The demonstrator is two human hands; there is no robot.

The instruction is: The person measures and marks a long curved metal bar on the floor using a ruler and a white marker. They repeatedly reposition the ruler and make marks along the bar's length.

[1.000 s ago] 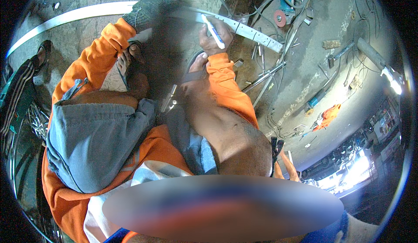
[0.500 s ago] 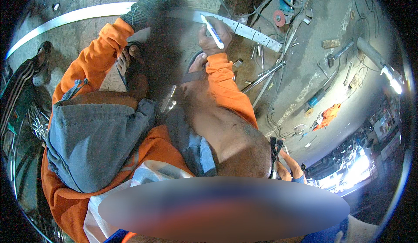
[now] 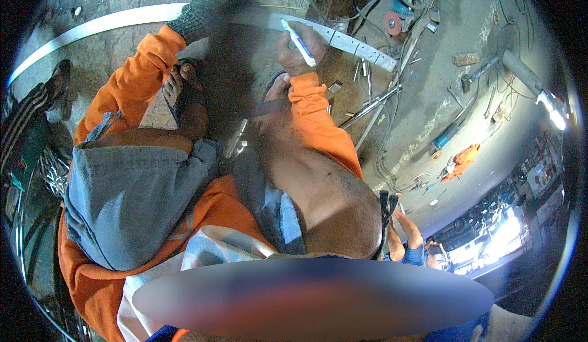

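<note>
While my right hand (image 3: 301,49) pinches a marker (image 3: 299,43) over the pale strip (image 3: 131,16) before me, dark marks (image 3: 332,37) already line its right end, its left looks unmarked, and whether my left hand (image 3: 211,11) grips it I cannot tell.

Long pale strip (image 3: 128,15), dark-ticked rightward; marker (image 3: 299,44) (white, blue) slanted at its edge.

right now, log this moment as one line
left gloved hand: over pale strip | right hand: holds white-and-blue marker, end over strip | nearby: grinder with red disc
</note>
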